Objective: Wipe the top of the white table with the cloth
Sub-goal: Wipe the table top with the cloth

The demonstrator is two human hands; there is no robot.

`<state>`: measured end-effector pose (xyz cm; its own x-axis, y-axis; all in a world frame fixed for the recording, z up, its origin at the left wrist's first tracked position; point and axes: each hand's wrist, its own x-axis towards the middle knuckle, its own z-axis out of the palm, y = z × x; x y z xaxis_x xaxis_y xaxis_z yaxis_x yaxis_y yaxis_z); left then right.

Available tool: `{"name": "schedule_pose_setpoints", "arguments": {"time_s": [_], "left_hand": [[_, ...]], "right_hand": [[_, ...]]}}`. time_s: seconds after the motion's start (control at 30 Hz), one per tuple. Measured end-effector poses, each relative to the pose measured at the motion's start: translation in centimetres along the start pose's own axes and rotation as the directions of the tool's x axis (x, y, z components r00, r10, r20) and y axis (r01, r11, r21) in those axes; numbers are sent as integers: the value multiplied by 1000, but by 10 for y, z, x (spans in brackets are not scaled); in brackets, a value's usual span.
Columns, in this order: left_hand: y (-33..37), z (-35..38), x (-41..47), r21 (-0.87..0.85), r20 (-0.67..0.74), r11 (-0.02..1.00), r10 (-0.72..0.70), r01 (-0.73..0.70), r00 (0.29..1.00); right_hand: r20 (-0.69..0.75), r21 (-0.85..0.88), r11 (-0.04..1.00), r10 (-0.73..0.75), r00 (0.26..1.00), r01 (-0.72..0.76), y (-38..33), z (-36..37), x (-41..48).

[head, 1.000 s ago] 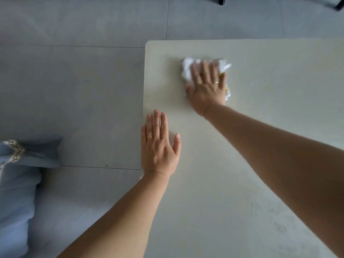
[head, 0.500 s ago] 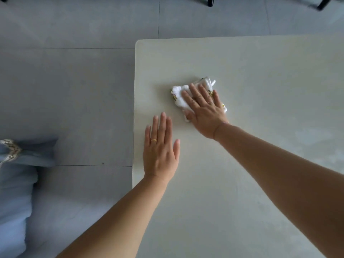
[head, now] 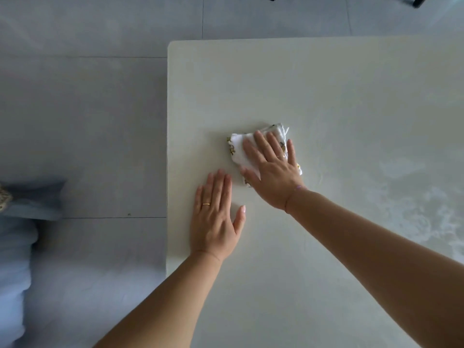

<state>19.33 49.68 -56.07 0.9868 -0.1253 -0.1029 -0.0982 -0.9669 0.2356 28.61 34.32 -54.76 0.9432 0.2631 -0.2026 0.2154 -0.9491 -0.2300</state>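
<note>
Tabletop dominated the view: the white table (head: 326, 84) filled the right, with its left edge and rounded far-left corner showing against grey floor (head: 88, 121). Smeary pale patches lay toward its right side, and I judged they could be missed if strokes stayed short. Open surface stretched ahead and to the right of both hands, while the edge to the left was near. The left hand (head: 216, 217) lay flat beside that edge, fingers close together and thumb out. Just ahead of it, the right hand (head: 272, 177) pressed flat on the cloth (head: 238, 149), fingers straight and slightly fanned. The cloth sat bunched on the table's left part. A leftward sweep might have carried it over the edge or into the left hand. With nothing pinching them, its loose folds might have slipped from under the palm.
</note>
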Motion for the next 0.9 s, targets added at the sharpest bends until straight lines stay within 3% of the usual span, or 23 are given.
{"name": "schedule_pose_setpoints", "arguments": {"time_s": [0.13,0.23,0.3,0.4,0.47,0.53,0.6,0.67,0.77,0.8,0.83,0.9], "left_hand": [[0,-2,-1,-1,2,1000,-2,2,1000],[-1,-2,0,5,-9,1000,2,-2,1000],[-1,-1,0,5,-15,1000,5,-5,1000],[0,-2,0,12,-15,1000,1,-1,1000],[1,-2,0,23,-13,1000,-7,7,1000],[0,-3,-1,24,-12,1000,-17,17,1000],[-1,-3,-1,15,-14,1000,-20,21,1000],[-1,-3,-1,18,-17,1000,-17,17,1000],[-1,-2,-1,32,-13,999,-16,16,1000],[0,-2,0,36,-12,999,-16,17,1000],[0,-2,-1,36,-12,999,-18,19,1000],[0,-3,-1,29,-14,999,-19,20,1000]], "right_hand": [[-25,-53,999,2,1000,-3,-23,2,15],[-41,-117,992,-48,998,43,4,4,12],[-92,-78,991,104,990,-112,33,1,9],[-116,7,922,386,915,-388,32,6,3],[-110,1,946,324,940,-326,0,14,-7],[-50,-55,994,89,995,-91,-15,17,-23],[-13,-131,986,-110,994,107,8,9,-35],[-48,-124,991,-56,997,50,43,2,-37],[-93,35,948,319,943,-317,48,8,-39],[-104,64,927,373,922,-369,30,14,-41],[-105,61,937,348,932,-343,9,19,-46],[-71,1,993,117,991,-118,-18,27,-59]]}}
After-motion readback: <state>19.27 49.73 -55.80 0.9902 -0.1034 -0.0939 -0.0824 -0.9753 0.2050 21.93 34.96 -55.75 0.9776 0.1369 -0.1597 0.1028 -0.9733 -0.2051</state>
